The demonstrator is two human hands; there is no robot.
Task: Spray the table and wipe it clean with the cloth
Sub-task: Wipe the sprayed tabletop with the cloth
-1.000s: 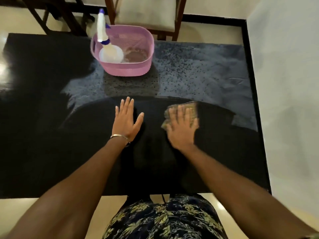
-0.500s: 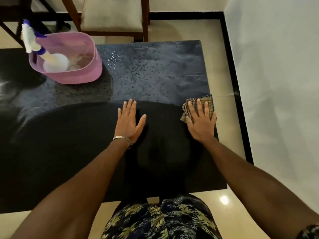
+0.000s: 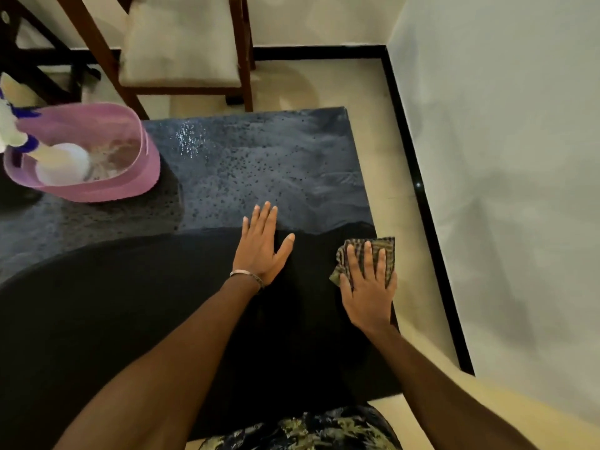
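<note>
The black stone table (image 3: 113,319) is wet with spray droplets on its far half and dark on the near half. My right hand (image 3: 368,287) presses flat on a checked brown cloth (image 3: 386,251) at the table's right edge; part of the cloth hangs past the edge. My left hand (image 3: 264,246) lies flat on the table with fingers spread and holds nothing; a bracelet is on its wrist. A white spray bottle (image 3: 61,167) with a blue collar stands in a pink basin (image 3: 130,186) at the far left.
A wooden chair (image 3: 181,50) with a pale cushion stands behind the table. A white wall (image 3: 503,190) with a black skirting runs close along the right side, leaving a narrow strip of cream floor (image 3: 415,287).
My right hand has slid the cloth rightward across the table to its right edge. My view has turned right, so the basin now sits at far left. My left hand stays planted.
</note>
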